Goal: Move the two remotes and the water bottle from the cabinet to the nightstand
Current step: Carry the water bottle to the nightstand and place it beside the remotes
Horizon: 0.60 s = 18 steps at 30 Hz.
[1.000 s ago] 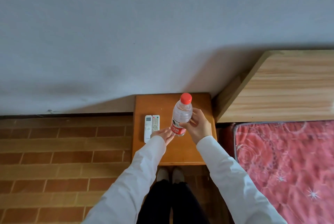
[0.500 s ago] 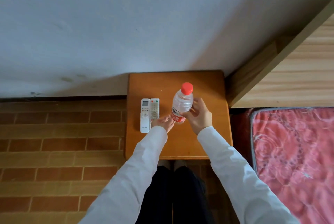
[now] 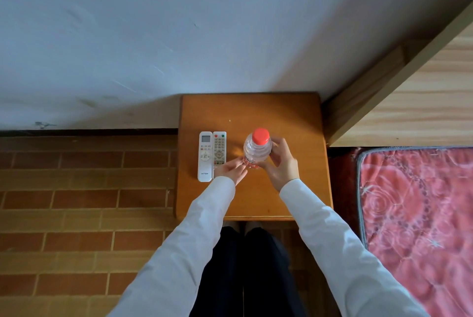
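A clear water bottle (image 3: 257,151) with a red cap stands upright on the orange wooden nightstand (image 3: 256,112). My right hand (image 3: 280,163) is wrapped around the bottle's right side. My left hand (image 3: 231,170) is flat with fingers spread, its fingertips touching the bottle's base on the left. Two white remotes lie side by side on the nightstand's left part: a longer one with a screen (image 3: 205,156) and a shorter one with many buttons (image 3: 219,149), whose lower end is hidden under my left hand.
A grey wall stands behind the nightstand. A light wooden headboard (image 3: 414,101) and a pink patterned mattress (image 3: 419,214) are on the right. The brick-patterned floor (image 3: 76,201) spreads to the left. My dark trousers and feet are below the nightstand's front edge.
The view has tilted down and drawn closer. The bottle has gone from tilted and lifted to upright on the nightstand, with both hands staying at it.
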Each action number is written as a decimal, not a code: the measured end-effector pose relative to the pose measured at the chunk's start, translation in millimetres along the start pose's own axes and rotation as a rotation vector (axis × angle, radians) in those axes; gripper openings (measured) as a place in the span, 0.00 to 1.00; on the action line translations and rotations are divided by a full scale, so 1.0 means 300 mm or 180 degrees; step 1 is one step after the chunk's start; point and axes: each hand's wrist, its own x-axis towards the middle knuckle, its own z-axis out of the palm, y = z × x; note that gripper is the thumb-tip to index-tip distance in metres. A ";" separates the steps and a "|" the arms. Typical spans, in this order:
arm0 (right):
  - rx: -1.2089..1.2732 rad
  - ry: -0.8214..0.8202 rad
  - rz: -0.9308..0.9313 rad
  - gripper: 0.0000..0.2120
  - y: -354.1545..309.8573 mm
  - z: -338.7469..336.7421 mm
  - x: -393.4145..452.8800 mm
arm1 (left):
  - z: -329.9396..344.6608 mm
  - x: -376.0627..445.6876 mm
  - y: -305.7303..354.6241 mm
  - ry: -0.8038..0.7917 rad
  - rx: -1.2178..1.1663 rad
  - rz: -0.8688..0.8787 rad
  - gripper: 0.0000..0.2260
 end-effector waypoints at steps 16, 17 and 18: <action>-0.1451 -0.0322 0.0107 0.34 -0.005 -0.065 -0.081 | -0.081 -0.161 0.023 0.0135 0.1748 -0.0042 0.20; -0.1645 -0.0402 0.0206 0.33 -0.014 -0.079 -0.094 | -0.102 -0.192 0.037 0.0107 0.1862 -0.0017 0.20; -0.1824 -0.0477 0.0310 0.33 -0.030 -0.096 -0.108 | -0.126 -0.222 0.053 0.0103 0.1981 0.0028 0.21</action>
